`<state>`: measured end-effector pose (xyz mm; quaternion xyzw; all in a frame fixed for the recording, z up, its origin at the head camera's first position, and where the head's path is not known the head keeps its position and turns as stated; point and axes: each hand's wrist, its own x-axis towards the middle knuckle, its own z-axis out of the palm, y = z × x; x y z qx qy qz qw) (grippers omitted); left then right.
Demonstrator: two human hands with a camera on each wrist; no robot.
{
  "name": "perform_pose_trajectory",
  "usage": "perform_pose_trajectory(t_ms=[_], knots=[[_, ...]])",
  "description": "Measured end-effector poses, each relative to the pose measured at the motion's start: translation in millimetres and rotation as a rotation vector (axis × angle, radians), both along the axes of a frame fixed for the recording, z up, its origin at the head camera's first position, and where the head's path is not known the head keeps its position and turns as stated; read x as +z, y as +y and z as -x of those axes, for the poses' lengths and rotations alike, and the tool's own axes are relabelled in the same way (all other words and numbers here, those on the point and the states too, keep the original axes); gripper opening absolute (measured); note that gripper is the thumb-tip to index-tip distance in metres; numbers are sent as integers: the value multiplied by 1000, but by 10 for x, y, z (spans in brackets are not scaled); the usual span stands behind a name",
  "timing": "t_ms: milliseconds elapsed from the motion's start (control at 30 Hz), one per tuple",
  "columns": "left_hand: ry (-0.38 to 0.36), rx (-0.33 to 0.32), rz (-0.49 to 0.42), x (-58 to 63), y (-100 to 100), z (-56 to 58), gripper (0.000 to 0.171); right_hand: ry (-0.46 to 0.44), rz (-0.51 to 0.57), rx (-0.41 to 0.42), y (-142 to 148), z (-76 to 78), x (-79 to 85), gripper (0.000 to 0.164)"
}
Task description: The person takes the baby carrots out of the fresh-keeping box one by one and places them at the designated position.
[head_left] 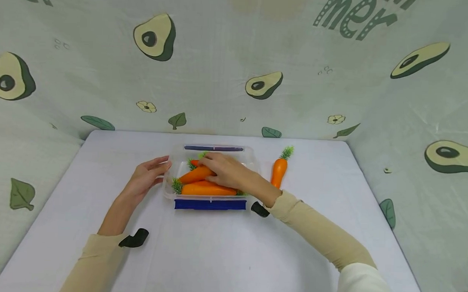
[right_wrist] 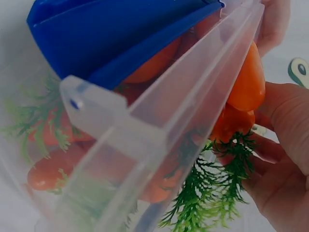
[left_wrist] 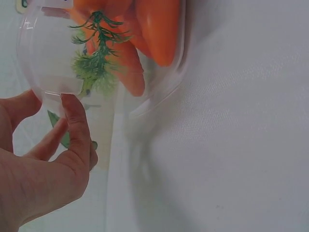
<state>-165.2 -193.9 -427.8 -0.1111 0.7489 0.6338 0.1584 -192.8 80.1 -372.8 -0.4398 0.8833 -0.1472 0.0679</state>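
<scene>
A clear plastic box (head_left: 252, 160) with blue latches (head_left: 210, 204) stands on the white table and holds several orange toy carrots with green tops. At its left end, my left hand (head_left: 145, 179) pinches the rim between thumb and finger, seen closely in the left wrist view. My right hand (head_left: 227, 169) reaches inside over the near wall, its fingers curled round a carrot (head_left: 196, 174) among the others. Part of that carrot is hidden behind the hand. Along the near wall lies another carrot (head_left: 205, 189), its leaves (head_left: 176, 186) pointing left.
One loose carrot (head_left: 279, 171) lies on the table (head_left: 199, 256) right of the box, leaves pointing away, its lower end behind the right forearm. Black straps (head_left: 135, 238) show at both wrists. A cloth backdrop (head_left: 221, 55) printed with avocados surrounds the table's back and sides.
</scene>
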Motion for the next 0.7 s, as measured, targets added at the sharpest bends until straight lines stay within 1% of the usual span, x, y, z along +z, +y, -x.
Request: perform_pose_trajectory(t_ms=[67,133,300,500,600,700], knots=[[-3,-2,3,-12,10,0,69,-7,1,-16,30,-8,-5,46],[-2,1,0,-17,16,-1,69,5,8,-26,71,-11,-1,46],[2,8,-4,-7,8,-14,70,14,34,-53,180,-18,42,42],[7,-3,-1,5,18,-9,72,-9,66,-126,326,-19,77,41],[11,-2,-2,6,20,-10,71,-11,88,-135,393,-11,88,41],[15,-1,-12,0,14,-15,71,-8,123,-125,457,-9,99,41]])
